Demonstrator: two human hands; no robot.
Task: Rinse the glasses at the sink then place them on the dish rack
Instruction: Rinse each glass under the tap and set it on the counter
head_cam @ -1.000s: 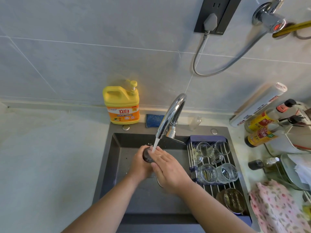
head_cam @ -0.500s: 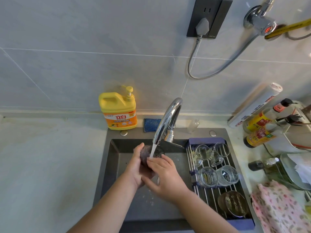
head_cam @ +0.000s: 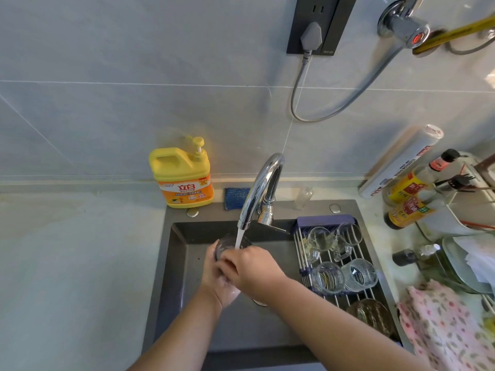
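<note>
Rinsing under the tap (head_cam: 261,188), the glass (head_cam: 228,244) is gripped by the left hand (head_cam: 217,281), now wrapped by the right hand (head_cam: 251,269) too; the rack (head_cam: 325,220) is judged next.

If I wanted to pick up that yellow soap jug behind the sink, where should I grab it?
Probably the moulded handle at the top of the yellow soap jug, left of its pump. Come from above and in front: the jug stands upright close to the wall, and the handle's opening faces forward, so fingers can hook through.
</note>
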